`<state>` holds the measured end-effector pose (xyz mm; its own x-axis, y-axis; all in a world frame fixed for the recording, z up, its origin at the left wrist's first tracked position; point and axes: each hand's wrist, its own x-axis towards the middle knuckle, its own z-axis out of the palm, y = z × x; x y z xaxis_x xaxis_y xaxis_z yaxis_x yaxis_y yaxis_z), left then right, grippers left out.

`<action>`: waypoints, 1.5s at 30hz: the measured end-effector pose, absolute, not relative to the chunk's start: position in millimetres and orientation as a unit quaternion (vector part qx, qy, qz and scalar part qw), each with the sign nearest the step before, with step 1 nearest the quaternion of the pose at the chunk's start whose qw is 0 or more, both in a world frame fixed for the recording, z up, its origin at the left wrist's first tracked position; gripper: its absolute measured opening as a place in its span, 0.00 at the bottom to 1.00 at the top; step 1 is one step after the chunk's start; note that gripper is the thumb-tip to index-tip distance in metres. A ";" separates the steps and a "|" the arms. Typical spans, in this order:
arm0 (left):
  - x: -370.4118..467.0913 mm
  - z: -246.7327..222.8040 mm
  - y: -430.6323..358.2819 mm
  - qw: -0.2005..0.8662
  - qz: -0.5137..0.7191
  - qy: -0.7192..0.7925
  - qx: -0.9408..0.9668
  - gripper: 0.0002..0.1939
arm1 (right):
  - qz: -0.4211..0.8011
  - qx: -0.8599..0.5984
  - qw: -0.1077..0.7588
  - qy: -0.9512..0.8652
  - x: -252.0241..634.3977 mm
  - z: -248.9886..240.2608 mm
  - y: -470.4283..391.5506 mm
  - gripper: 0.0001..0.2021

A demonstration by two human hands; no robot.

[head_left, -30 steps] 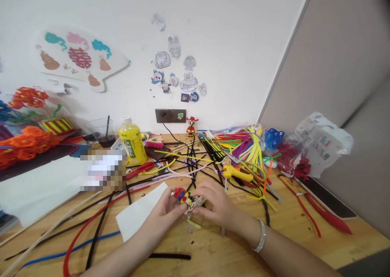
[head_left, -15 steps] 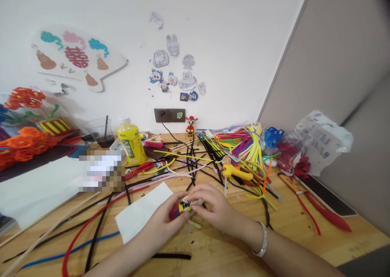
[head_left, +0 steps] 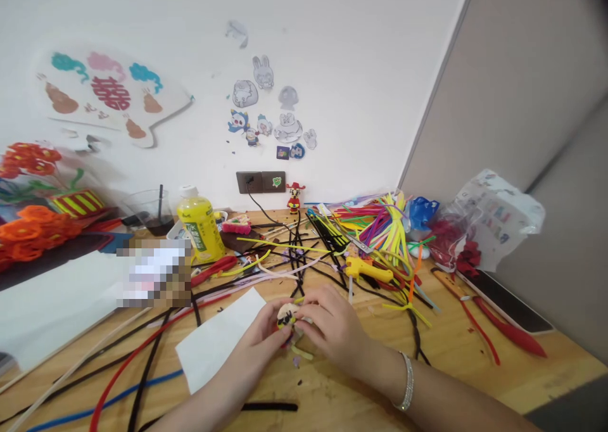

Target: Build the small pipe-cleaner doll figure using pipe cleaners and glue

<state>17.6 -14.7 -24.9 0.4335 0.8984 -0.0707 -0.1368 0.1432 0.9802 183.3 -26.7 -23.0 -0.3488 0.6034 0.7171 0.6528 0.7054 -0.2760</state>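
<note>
Low over the middle of the wooden table, my left hand (head_left: 265, 334) is closed around a small figurine (head_left: 287, 317). Its cream top and black and yellow parts show between my fingers; the lower part is mostly hidden. My right hand (head_left: 335, 324), with a sparkling bracelet at the wrist, pinches the figurine's right side. What its fingertips hold there is partly covered. Just below, a short pale yellow strip (head_left: 303, 353) shows by my fingers. A white sheet of paper (head_left: 218, 334) lies left of my left hand.
Black pipe cleaners (head_left: 297, 261) cross the table ahead. A yellow glue gun (head_left: 368, 270), scissors (head_left: 361, 244) and a colourful pipe-cleaner bundle (head_left: 394, 229) lie right. Red-handled pliers (head_left: 510, 330) are farther right. A yellow bottle (head_left: 202, 226) and a cup (head_left: 154, 213) stand left. A red figurine (head_left: 294, 199) stands by the wall.
The figurine has turned in my hands, so more of its cream top shows. My right fingers have shifted slightly around its side. The view has moved a little.
</note>
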 end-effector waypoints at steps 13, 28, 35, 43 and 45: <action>23.2 -35.1 -19.2 0.619 0.422 0.332 0.573 0.17 | 0.039 -0.399 0.453 -0.796 178.3 -28.1 -27.7 0.06; 25.0 -36.8 -22.0 0.643 0.419 0.340 0.544 0.20 | 0.085 -0.411 0.515 -0.748 173.8 -32.2 -27.1 0.07; 26.1 -36.6 -25.4 0.629 0.411 0.339 0.566 0.16 | 0.074 -0.397 0.494 -0.770 172.9 -34.5 -27.1 0.08; -6.4 -3.6 12.3 0.512 0.430 0.446 0.594 0.22 | 0.066 -0.408 0.504 -0.759 183.3 -30.7 -20.9 0.07; -25.9 6.3 29.0 0.447 0.439 0.499 0.599 0.18 | 0.061 -0.411 0.509 -0.754 186.6 -30.3 -19.2 0.07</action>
